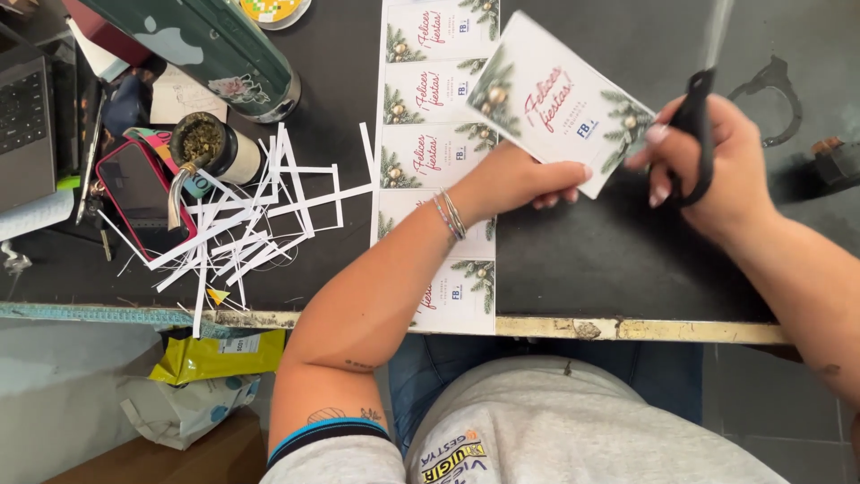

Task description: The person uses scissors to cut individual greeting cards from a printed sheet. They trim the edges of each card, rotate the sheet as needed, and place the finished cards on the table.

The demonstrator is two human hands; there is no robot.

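My left hand (524,182) pinches the lower edge of a white holiday card (555,99) with pine sprigs and red script, held tilted above the black table (609,251). My right hand (708,161) grips black scissors (696,125) through the handle, at the card's right edge. The blades are mostly hidden behind the card. A printed strip of the same cards (436,134) lies flat on the table under my left wrist and hangs over the near edge.
A heap of white paper offcuts (251,224) lies left of the strip. Beyond it are a cup of herbs with a metal straw (210,148), a red-cased phone (143,193), a green flask (215,45) and a laptop (27,125). A yellow bag (219,354) sits below the table edge.
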